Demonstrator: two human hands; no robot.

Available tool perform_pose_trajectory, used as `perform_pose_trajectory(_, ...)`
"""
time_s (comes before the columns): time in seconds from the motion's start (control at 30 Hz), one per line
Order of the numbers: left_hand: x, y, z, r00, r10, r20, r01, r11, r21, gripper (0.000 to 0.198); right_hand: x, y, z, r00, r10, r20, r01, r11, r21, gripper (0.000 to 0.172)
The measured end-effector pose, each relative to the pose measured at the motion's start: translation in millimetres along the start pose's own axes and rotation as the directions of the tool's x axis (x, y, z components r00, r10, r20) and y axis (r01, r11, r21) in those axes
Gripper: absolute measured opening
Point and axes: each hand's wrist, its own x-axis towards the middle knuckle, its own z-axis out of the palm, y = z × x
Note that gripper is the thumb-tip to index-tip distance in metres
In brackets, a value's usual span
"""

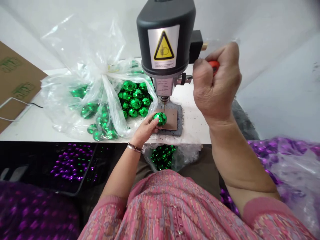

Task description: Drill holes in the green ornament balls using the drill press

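A shiny green faceted ball [160, 118] is pinched in the fingers of my left hand [147, 128], over the brown board [172, 119] on the base of a black drill press [166, 40]. The thin drill bit [164, 106] points down at or just behind the top of the ball; whether they touch I cannot tell. My right hand [217, 81] is wrapped in a fist round the red-ended lever handle [214, 66] on the machine's right side. Left of the press, an opened clear plastic bag [115, 103] holds several more green balls [136, 103].
A cardboard box [17, 83] stands at the far left of the white table [32, 128]. On my lap lies a plastic bag [183, 156] with green balls. Purple balls fill a black bin [83, 181] at lower left and a clear bag [295, 170] at right. Dark shavings surround the base.
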Motion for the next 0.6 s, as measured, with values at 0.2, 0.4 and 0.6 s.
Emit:
perform_pose_trajectory(0.2,2.2,-1.5,0.5,0.976,-0.196,0.093,0.217,0.861,-0.459,0.036,43.3,-11.4,4.9,0.965,0.235,0.117,-0.224,0.969,-0.102,0.043)
perform_pose_trajectory(0.4,0.8,1.8,0.8,0.960,-0.246,0.134,0.279,0.800,-0.531,0.027,72.2,-9.6,13.6,0.922,0.362,0.139,-0.333,0.922,-0.197,0.046)
perform_pose_trajectory(0.6,1.7,12.4,10.3,0.932,-0.332,0.146,0.362,0.826,-0.431,0.026,76.6,-4.9,16.5,0.919,0.366,0.150,-0.338,0.923,-0.184,0.046)
